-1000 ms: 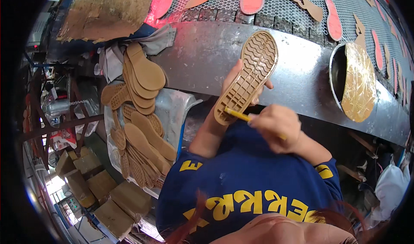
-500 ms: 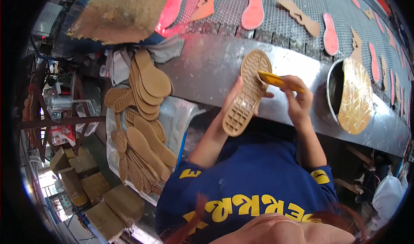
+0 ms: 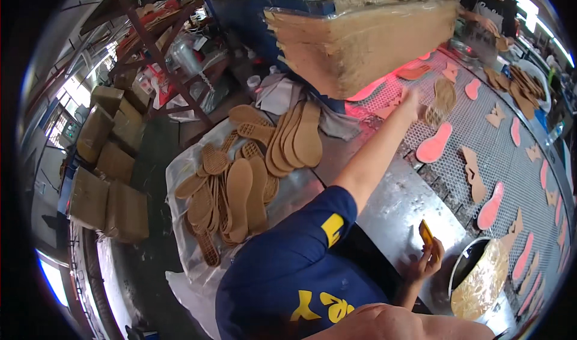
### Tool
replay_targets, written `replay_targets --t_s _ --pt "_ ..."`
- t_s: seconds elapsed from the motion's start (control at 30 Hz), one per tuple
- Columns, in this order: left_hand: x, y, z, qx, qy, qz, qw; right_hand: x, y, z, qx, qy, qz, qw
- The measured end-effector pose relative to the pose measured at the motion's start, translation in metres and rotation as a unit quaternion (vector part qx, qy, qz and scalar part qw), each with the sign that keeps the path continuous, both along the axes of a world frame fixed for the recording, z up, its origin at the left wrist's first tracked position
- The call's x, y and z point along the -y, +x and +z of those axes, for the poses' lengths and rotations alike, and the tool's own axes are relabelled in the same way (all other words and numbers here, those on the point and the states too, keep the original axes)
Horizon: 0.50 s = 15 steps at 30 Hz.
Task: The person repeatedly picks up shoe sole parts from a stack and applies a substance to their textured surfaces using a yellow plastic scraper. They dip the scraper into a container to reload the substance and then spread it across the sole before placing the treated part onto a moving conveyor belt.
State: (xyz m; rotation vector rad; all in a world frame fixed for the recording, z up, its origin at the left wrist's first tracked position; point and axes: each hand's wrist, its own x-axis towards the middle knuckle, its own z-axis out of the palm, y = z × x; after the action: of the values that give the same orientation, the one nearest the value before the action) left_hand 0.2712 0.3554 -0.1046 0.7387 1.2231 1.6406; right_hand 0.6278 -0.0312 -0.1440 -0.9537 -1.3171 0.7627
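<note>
My left arm stretches across to the mesh conveyor belt (image 3: 415, 137), with my left hand (image 3: 412, 104) just beside a tan treaded shoe sole (image 3: 445, 94). Its fingers are blurred and partly hidden, so whether they still touch the sole does not show. My right hand (image 3: 430, 261), low over the metal ledge (image 3: 393, 220), is closed around a slim yellow tool (image 3: 425, 232) that points upward. Near it stands a round metal container (image 3: 460, 271), partly covered by a tape-wrapped tan board (image 3: 484, 283). Pink insole shapes (image 3: 434, 143) and tan cut-outs (image 3: 472, 175) lie on the belt.
Tan soles (image 3: 240, 190) are heaped on a plastic-covered surface to the left, beside a grey cloth (image 3: 282, 94). A large cardboard cover (image 3: 360, 45) overhangs the belt's red-lit end. Cardboard boxes (image 3: 126, 208) stand far left. Another person (image 3: 488, 21) works across the belt.
My left hand has moved from in front of me out over the belt, and the sole is there now. The right hand has lowered with the yellow tool. The view has swung left.
</note>
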Motion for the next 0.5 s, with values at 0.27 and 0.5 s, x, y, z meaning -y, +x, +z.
replay_targets --t_s 0.27,0.5 --pt "0.263 0.074 0.043 -0.665 0.003 0.177 0.726 -0.001 0.024 0.001 0.003 -0.039 -0.101 0.994" --pt "0.379 -0.043 0.004 -0.656 -0.319 0.166 0.664 0.001 0.023 0.007 -0.014 -0.041 -0.054 0.998"
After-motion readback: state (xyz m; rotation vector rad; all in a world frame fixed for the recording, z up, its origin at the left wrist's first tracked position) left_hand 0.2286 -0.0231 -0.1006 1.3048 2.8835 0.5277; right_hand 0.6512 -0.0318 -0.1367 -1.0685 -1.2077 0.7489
